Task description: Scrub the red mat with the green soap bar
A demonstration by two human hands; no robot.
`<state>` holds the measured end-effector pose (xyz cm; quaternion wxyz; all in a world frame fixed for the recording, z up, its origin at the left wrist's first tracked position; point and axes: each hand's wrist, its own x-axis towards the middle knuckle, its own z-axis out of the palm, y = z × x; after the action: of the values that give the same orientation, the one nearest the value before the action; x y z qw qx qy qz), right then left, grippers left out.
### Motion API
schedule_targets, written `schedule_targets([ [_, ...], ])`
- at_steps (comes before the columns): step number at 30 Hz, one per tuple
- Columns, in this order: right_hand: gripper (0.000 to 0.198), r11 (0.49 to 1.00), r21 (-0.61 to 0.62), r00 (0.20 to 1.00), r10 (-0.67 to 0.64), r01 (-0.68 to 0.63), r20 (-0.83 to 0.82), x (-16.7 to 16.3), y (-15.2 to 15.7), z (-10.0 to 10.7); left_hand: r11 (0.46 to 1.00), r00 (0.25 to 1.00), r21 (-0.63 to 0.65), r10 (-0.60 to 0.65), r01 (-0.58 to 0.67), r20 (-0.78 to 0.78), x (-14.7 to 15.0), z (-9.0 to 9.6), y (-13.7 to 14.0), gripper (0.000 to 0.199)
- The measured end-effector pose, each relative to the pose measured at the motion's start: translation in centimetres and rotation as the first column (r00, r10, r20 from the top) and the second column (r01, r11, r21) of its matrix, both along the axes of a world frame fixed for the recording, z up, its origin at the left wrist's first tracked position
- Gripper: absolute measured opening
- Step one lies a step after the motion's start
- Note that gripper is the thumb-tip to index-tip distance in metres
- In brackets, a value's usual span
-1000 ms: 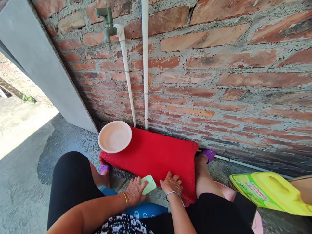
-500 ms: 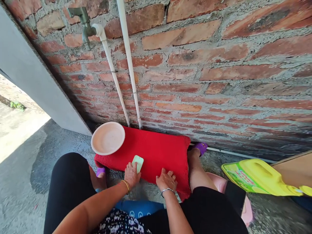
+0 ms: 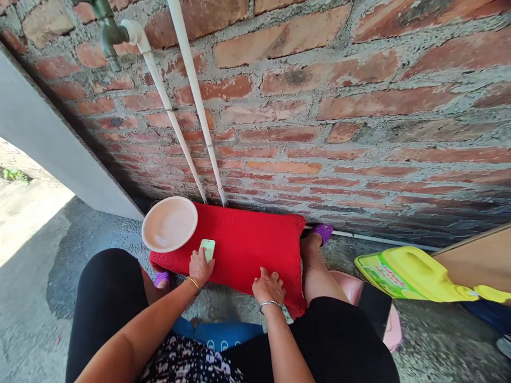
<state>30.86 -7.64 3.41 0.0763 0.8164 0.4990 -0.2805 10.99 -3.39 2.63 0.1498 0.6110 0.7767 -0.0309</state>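
A thick red cloth or mat (image 3: 243, 236) is spread low in front of me, its surface smooth and its edges shaggy. My left hand (image 3: 200, 267) is closed on a pale green block (image 3: 208, 249) with rounded corners, pressed against the cloth left of its middle. The block's underside is hidden, so its exact kind cannot be made out. Further right, my right hand (image 3: 269, 287) lies on the cloth's near edge with its fingers apart. A pale pink basin (image 3: 171, 223) sits over the cloth's left end, close beyond my left hand.
A brick wall (image 3: 287, 114) rises behind the cloth, with a tap (image 3: 112, 37) and white pipes (image 3: 195, 88). On the right, a yellow jug (image 3: 415, 268) lies near a cardboard sheet (image 3: 479, 255). My knees flank the cloth; a grey panel (image 3: 59, 138) leans at left.
My left hand has slid the green block left and slightly away from me, nearer the basin. My right hand stays at the cloth's near edge. The whole view has shifted a little.
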Motion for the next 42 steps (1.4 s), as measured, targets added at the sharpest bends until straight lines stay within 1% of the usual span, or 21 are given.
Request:
schedule_targets([
  [3,0.046,1.0,0.001,1.0,-0.013,0.013,-0.011,0.1,0.0,-0.2,0.985,0.987,-0.061,-0.158,0.158,0.015,3.0,-0.8,-2.4,0.048],
  [4,0.047,1.0,-0.001,1.0,-0.021,0.021,-0.015,0.2,0.0,-0.2,0.966,0.97,-0.091,-0.24,0.242,0.031,4.2,-1.1,-3.5,0.05],
  [6,0.047,0.999,-0.007,0.998,-0.048,0.048,-0.03,0.3,0.0,-0.2,0.901,0.912,-0.141,-0.401,0.409,0.083,6.1,-1.6,-5.3,0.053],
  [8,0.048,0.997,-0.007,0.995,-0.083,0.083,-0.056,0.5,0.1,-0.1,0.855,0.868,-0.152,-0.483,0.496,0.116,6.9,-1.6,-6.1,0.055],
  [10,0.048,0.993,-0.009,0.99,-0.115,0.114,-0.084,0.7,0.2,0.1,0.873,0.882,-0.131,-0.459,0.469,0.105,6.2,-1.2,-5.5,0.054],
  [14,0.049,0.989,0.005,0.985,-0.144,0.146,-0.098,0.8,0.2,0.4,0.977,0.977,-0.029,-0.21,0.211,0.035,2.7,0.4,-1.5,0.048],
  [16,0.048,0.987,0.011,0.983,-0.156,0.158,-0.101,0.8,0.2,0.5,0.996,0.996,-0.006,-0.086,0.086,0.001,1.4,0.9,0.4,0.049],
  [18,0.048,0.985,0.017,0.98,-0.17,0.173,-0.107,0.8,0.2,0.4,0.999,0.999,-0.011,-0.04,0.039,-0.022,1.3,0.8,1.2,0.05],
  [19,0.048,0.983,0.02,0.978,-0.177,0.18,-0.11,0.8,0.2,0.4,0.998,0.998,-0.018,-0.054,0.053,-0.026,1.7,0.5,1.2,0.05],
  [21,0.049,0.98,0.023,0.974,-0.194,0.198,-0.12,0.9,0.3,0.1,0.986,0.986,-0.046,-0.164,0.163,-0.015,3.3,-0.7,0.1,0.051],
  [22,0.049,0.978,0.025,0.971,-0.203,0.208,-0.126,1.0,0.3,0.0,0.967,0.969,-0.061,-0.247,0.247,0.002,4.2,-1.4,-0.8,0.053],
  [24,0.049,0.973,0.034,0.965,-0.219,0.226,-0.145,1.2,0.4,-0.3,0.898,0.903,-0.098,-0.425,0.429,0.061,6.0,-2.9,-3.0,0.058],
  [26,0.048,0.97,0.051,0.961,-0.228,0.238,-0.16,1.4,0.5,-0.5,0.855,0.861,-0.102,-0.499,0.508,0.101,7.1,-3.9,-4.7,0.06],
  [28,0.047,0.968,0.057,0.959,-0.232,0.243,-0.163,1.4,0.5,-0.5,0.852,0.857,-0.098,-0.504,0.514,0.11,7.0,-4.0,-5.4,0.06],
  [31,0.047,0.968,0.039,0.958,-0.241,0.25,-0.157,1.3,0.6,-0.2,0.888,0.89,-0.076,-0.449,0.454,0.078,4.5,-2.9,-4.2,0.058],
  [34,0.048,0.968,0.034,0.957,-0.241,0.249,-0.162,1.3,0.6,-0.1,0.967,0.967,-0.028,-0.254,0.254,0.014,1.2,-1.0,-2.0,0.051],
  [36,0.048,0.968,0.034,0.955,-0.239,0.248,-0.174,1.3,0.6,-0.2,0.989,0.989,-0.013,-0.144,0.144,-0.015,-0.1,-0.3,-1.5,0.049],
  [37,0.048,0.968,0.035,0.954,-0.239,0.249,-0.181,1.4,0.6,-0.2,0.992,0.992,-0.018,-0.128,0.128,-0.023,-0.3,-0.3,-1.7,0.048],
  [38,0.048,0.967,0.037,0.953,-0.24,0.25,-0.184,1.4,0.6,-0.3,0.99,0.99,-0.03,-0.141,0.14,-0.025,-0.1,-0.4,-2.2,0.048],
  [40,0.048,0.967,0.044,0.953,-0.24,0.252,-0.184,1.4,0.6,-0.4,0.968,0.971,-0.073,-0.241,0.239,-0.011,1.0,-1.0,-4.0,0.048],
  [42,0.048,0.966,0.047,0.954,-0.242,0.254,-0.179,1.4,0.6,-0.4,0.909,0.917,-0.125,-0.398,0.398,0.027,2.8,-1.8,-6.2,0.051],
])
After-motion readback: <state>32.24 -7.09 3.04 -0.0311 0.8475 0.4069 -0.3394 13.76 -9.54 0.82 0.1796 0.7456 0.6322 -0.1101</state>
